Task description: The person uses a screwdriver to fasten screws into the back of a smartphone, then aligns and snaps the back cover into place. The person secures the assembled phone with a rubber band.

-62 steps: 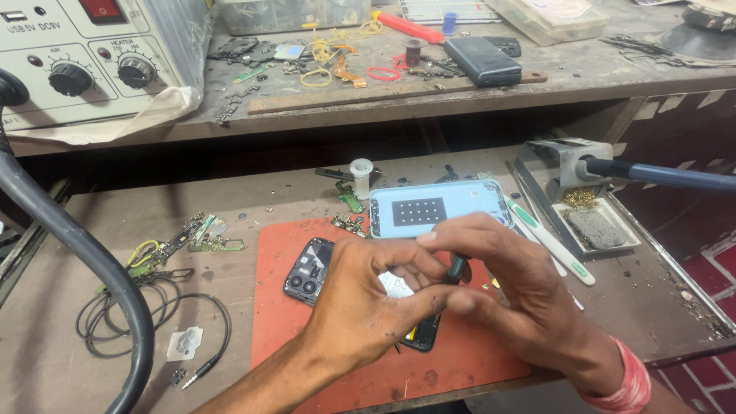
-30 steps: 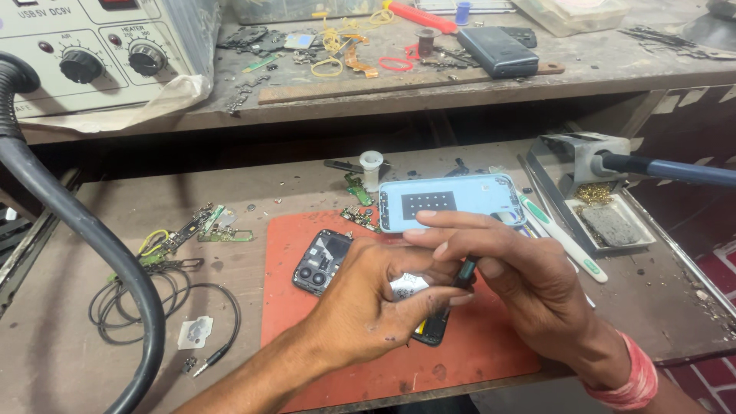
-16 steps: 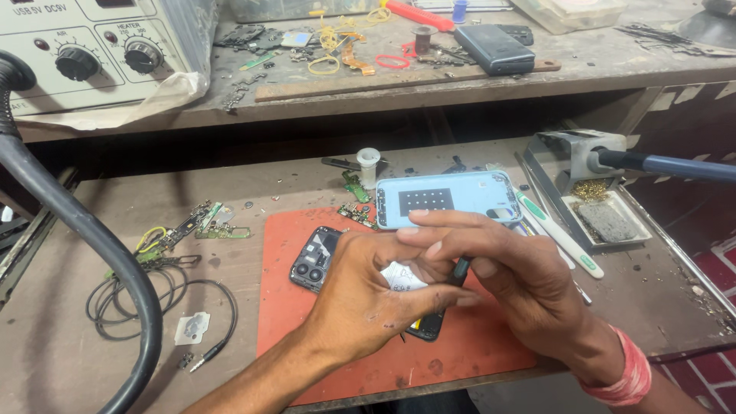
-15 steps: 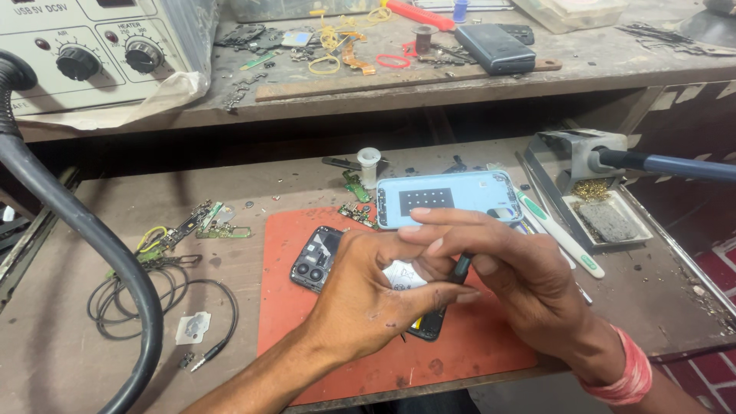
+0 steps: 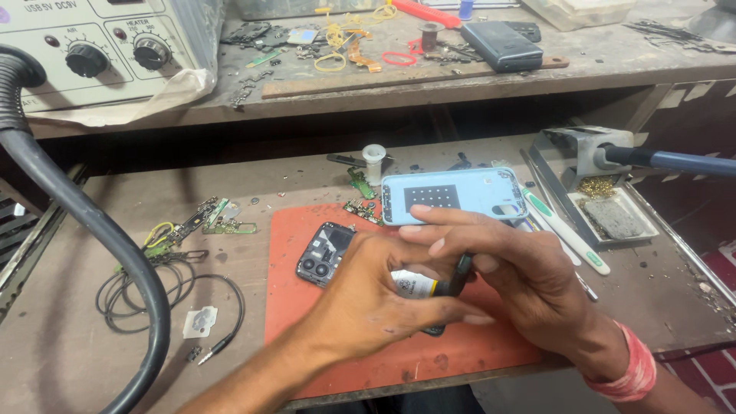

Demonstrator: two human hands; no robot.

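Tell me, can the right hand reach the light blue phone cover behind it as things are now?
Probably yes: the light blue phone cover lies just beyond the right hand with nothing between, though that hand is holding a small tube.

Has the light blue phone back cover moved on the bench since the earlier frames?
No. The light blue phone back cover lies at the orange mat's top edge, beside the small white bottle, as before.

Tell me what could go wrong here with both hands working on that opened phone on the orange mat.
The left hand and right hand pinch a small tube over the opened phone; a slip could smear its exposed parts. Loose circuit boards lie at the orange mat edge and might get knocked away. The soldering iron rests in its stand beside the right forearm, a possible burn.
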